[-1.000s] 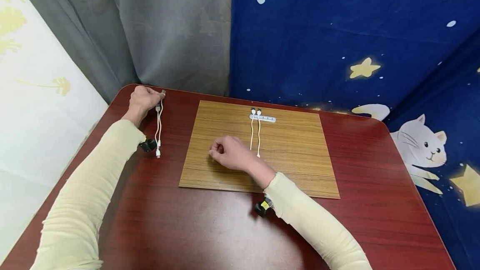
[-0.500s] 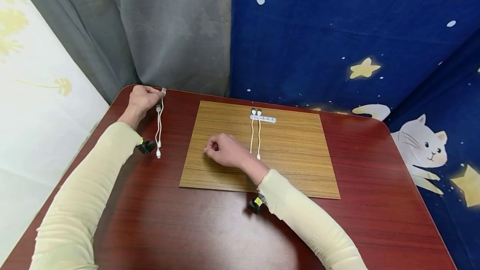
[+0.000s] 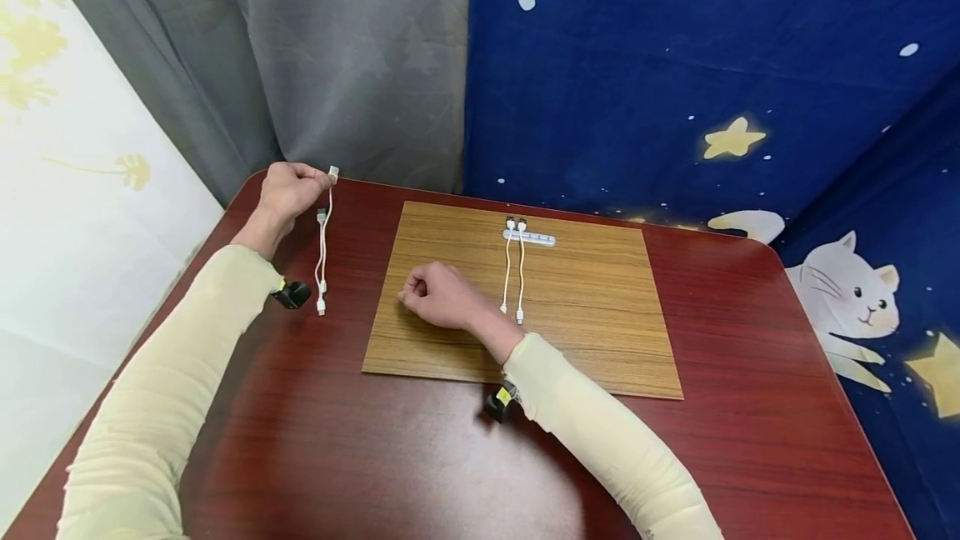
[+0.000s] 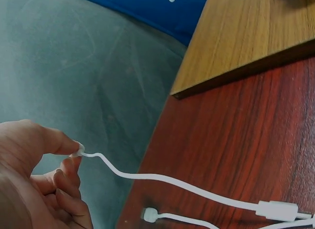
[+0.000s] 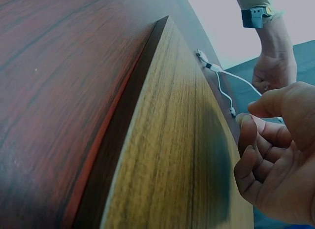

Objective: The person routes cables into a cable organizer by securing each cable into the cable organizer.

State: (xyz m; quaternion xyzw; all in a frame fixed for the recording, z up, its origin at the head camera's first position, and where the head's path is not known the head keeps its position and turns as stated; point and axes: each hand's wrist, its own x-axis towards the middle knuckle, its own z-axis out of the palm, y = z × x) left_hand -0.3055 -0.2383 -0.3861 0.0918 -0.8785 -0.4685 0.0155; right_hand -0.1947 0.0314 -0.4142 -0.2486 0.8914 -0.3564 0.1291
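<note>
At the table's far left corner my left hand (image 3: pixel 288 190) pinches a white USB cable (image 3: pixel 328 208) between thumb and fingertips, just below its USB-A plug. That plug is lifted, while the cable's other end (image 4: pixel 278 210) lies on the table. A second white USB cable (image 3: pixel 321 248) lies beside it, with its own plug (image 4: pixel 150 214) on the table. Over the left part of the wooden board (image 3: pixel 600 315) hovers my right hand (image 3: pixel 442 294), its fingers loosely curled with nothing between them.
On the board a white cable clip strip (image 3: pixel 542 238) holds two more white USB cables (image 3: pixel 521 277) side by side. The dark red table (image 3: pixel 420 457) surrounds the board. A grey curtain (image 3: pixel 360 65) and a blue curtain (image 3: pixel 615 90) hang behind the table.
My left hand has raised the cable's plug end slightly, up and away from the second cable. My right hand has drifted left across the board, leaving more of the clipped cables visible.
</note>
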